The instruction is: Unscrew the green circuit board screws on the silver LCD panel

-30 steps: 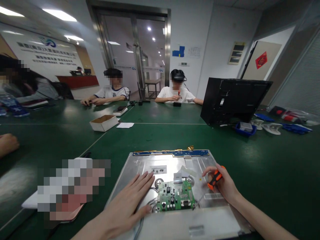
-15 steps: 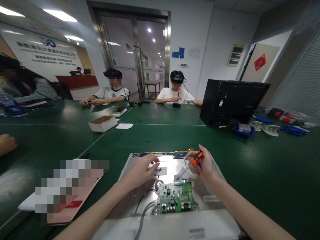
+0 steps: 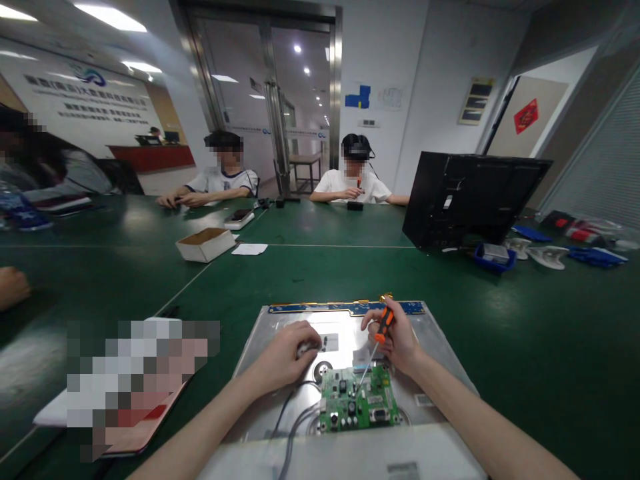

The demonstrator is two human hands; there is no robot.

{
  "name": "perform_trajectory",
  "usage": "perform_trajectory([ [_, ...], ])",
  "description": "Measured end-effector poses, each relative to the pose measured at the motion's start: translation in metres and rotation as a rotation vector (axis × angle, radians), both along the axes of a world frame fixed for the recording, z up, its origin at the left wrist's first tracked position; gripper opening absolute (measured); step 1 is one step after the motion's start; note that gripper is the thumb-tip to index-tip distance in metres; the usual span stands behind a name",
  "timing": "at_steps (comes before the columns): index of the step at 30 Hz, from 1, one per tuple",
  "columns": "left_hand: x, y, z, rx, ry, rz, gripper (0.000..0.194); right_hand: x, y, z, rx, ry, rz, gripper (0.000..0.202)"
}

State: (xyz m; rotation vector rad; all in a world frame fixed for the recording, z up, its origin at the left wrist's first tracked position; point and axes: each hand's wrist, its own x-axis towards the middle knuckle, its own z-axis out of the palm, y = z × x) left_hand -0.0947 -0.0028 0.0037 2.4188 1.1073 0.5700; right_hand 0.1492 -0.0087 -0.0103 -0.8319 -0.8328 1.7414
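My right hand (image 3: pixel 395 339) grips an orange and black screwdriver (image 3: pixel 385 325), whose thin shaft slants down over the green circuit board (image 3: pixel 357 399). The board lies on a silvery metal panel (image 3: pixel 425 373) with a blue strip (image 3: pixel 300 309) along its far edge. My left hand (image 3: pixel 293 350) rests on the panel left of the board, fingers curled and bent down; whether it holds anything I cannot make out. Small dark pieces lie by its fingertips. Grey cables (image 3: pixel 293 433) run from the board's left side toward me.
A black monitor (image 3: pixel 475 200) stands at the right, near a blue tray (image 3: pixel 495 259). An open box (image 3: pixel 206 245) and paper (image 3: pixel 250 249) lie at the left middle. A pinkish flat object (image 3: pixel 150 433) is near left. Several people sit around the green table.
My right hand has turned the screwdriver steeper, and its tip has moved down over the circuit board. My left hand's fingers have curled down closer to the panel. The view has shifted slightly.
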Motion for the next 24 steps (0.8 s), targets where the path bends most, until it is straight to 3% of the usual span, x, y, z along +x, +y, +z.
perform_trajectory([
  [9, 0.001, 0.0, 0.002, 0.003, -0.015, -0.002, 0.011, -0.002, -0.004, -0.001, 0.005, -0.018, -0.029, 0.057],
  [16, 0.01, -0.013, 0.005, -0.262, -0.118, -0.036, 0.009, -0.003, -0.003, -0.002, 0.005, -0.026, -0.028, 0.056],
  [24, 0.011, -0.01, 0.002, -0.348, -0.179, -0.066, 0.01, -0.003, -0.003, -0.004, 0.015, -0.003, -0.035, 0.055],
])
